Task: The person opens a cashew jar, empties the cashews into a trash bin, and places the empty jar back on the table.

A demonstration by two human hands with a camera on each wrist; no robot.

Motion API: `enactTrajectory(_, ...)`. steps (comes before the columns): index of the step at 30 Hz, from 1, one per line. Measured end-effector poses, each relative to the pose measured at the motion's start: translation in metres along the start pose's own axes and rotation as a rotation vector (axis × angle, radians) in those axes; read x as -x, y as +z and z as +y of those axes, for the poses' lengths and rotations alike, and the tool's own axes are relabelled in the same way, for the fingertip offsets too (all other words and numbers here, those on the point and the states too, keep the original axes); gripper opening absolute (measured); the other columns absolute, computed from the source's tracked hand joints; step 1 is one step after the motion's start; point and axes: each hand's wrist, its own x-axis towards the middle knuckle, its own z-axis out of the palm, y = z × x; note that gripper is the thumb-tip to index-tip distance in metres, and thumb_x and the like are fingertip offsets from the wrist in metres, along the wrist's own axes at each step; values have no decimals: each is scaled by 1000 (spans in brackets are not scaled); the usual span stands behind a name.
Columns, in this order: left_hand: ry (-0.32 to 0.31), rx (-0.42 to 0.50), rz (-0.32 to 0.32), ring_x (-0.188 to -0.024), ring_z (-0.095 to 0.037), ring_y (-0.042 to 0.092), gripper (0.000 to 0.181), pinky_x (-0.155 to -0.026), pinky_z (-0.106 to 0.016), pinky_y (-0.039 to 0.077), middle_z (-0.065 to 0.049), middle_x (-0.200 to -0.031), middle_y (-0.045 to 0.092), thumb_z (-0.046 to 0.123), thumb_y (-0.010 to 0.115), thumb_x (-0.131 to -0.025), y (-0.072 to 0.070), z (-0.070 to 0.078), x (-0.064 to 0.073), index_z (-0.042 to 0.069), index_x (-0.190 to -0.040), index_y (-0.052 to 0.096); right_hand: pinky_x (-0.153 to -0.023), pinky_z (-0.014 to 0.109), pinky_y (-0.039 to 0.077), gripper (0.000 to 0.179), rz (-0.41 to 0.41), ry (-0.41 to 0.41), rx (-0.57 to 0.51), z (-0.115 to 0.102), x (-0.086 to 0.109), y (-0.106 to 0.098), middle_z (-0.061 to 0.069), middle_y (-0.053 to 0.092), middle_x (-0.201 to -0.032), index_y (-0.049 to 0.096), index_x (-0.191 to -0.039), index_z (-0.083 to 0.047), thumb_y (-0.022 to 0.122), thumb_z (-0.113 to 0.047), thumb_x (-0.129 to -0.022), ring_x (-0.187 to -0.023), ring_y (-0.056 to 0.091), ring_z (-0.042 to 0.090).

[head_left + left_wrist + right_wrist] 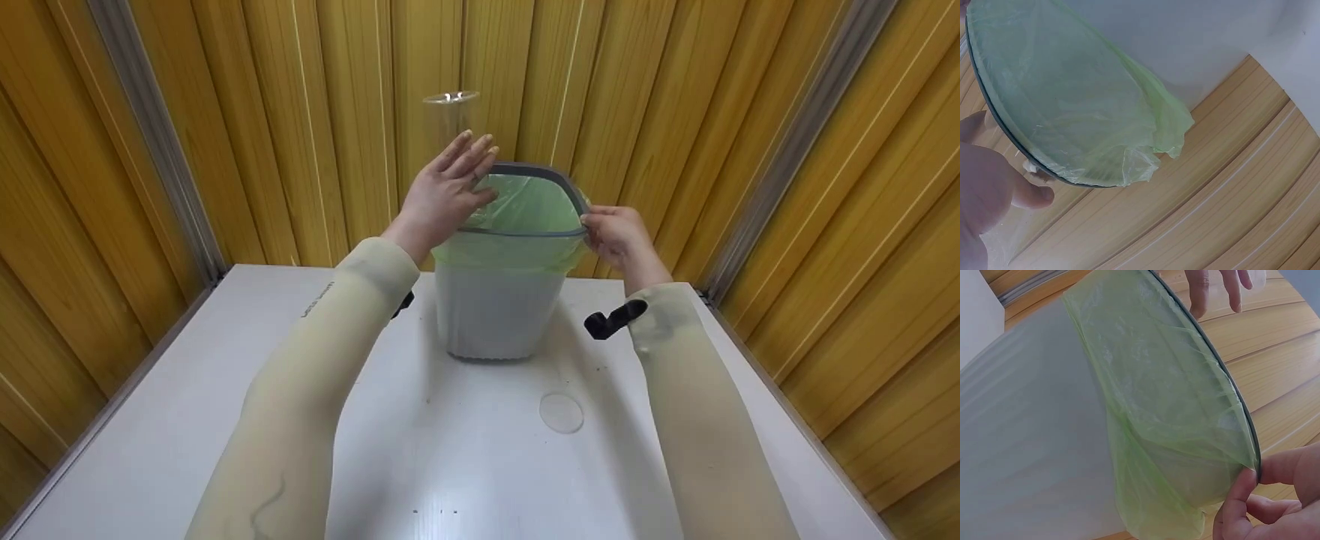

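Note:
A pale grey waste bin [499,307] stands upright on the white table, a green translucent bin liner [517,253] folded over its top under a dark grey rim ring [529,171]. At the front right corner, my right hand [619,234] pinches the rim ring and liner between thumb and fingers. The right wrist view shows its fingertips [1246,479] at the liner's edge. My left hand [450,193] is at the rim's left side, fingers extended; in the left wrist view its thumb [1033,194] is just outside the ring. Behind that hand rises a clear cylinder [450,116], its lower part hidden.
A clear round disc [561,413] lies on the white table [480,480] in front of the bin, to the right. Yellow wood-look panels [345,112] rise close behind the table and on both sides, with grey metal posts [161,127] at the corners.

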Motion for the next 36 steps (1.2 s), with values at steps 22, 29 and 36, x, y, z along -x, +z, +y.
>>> enactTrajectory(22, -77, 69, 12, -162, -33, -3, 75, -131, -51, -2, -11, -175, 8, 5, 62, -98, -2, -3, 3, 39, -159, 34, -68, 15, 49, 47, 12, 8, -5, 1, -1, 0, -6, 63, -80, 44, -151, 5, 49, -2, -105, -75, 57, 5)
enactTrajectory(29, -220, 127, 195, -160, -33, 14, 68, -130, -51, 11, -14, -169, 24, 7, 68, -95, 3, -2, 8, 38, -150, 43, -70, 15, 49, 47, 9, 11, -16, 2, -1, 1, -7, 64, -80, 44, -152, 5, 49, -3, -105, -76, 57, 5)
enactTrajectory(36, -180, 173, 33, -161, -36, 8, 67, -130, -54, -1, -14, -171, 23, 8, 63, -98, 2, 2, 5, 39, -154, 44, -70, 16, 48, 46, 16, 8, -7, 2, -1, 3, -6, 63, -82, 45, -151, 4, 49, -3, -106, -78, 56, 6)
